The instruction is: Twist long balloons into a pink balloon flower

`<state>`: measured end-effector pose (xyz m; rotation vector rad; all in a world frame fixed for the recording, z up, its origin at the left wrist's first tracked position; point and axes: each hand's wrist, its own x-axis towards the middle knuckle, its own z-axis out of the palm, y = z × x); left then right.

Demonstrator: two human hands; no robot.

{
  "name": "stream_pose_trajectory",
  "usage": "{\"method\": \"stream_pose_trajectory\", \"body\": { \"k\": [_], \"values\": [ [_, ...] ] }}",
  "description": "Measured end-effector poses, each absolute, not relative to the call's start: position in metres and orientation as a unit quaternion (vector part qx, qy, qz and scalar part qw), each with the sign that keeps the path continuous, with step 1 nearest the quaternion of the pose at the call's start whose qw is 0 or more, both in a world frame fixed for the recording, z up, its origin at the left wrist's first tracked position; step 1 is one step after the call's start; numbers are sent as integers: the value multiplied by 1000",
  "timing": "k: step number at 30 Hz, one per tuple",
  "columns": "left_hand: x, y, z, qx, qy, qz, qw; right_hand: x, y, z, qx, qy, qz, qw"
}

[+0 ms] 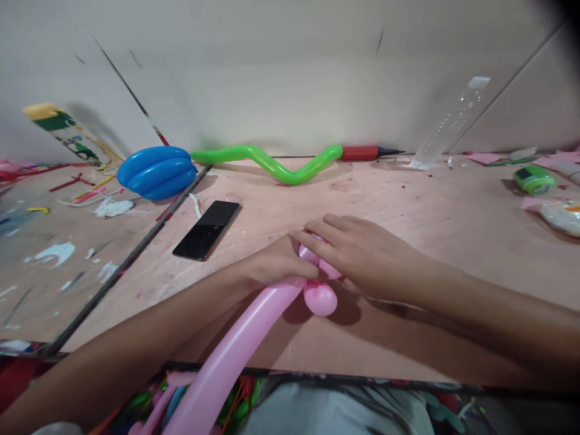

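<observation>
A long pink balloon runs from below the table edge up to my hands, where its end is twisted into several small round bubbles. Wrapped around the balloon at the twist is my left hand, thumb pointing right. My right hand closes over the bubbles from the right, its fingers reaching across their top and meeting the left hand. One round bubble hangs free below the fingers, toward me. The fingertips and part of the twist are hidden between the hands.
A black phone lies left of my hands. Behind it are a blue balloon shape, a wavy green balloon and a red hand pump. At right stand a clear plastic sleeve and a green round object. Paint marks and scraps dot the left table.
</observation>
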<state>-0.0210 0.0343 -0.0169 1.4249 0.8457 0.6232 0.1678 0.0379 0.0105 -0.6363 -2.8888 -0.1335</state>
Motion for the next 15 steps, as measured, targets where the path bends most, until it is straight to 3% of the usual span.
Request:
{"method": "stream_pose_trajectory", "body": {
  "k": [8,15],
  "values": [
    [-12,29,-11,599,370,267,658,167,19,6,-286,-950,-106,61],
    [-5,12,0,672,380,243,587,172,-3,4,-379,-908,-166,60]
  ]
}}
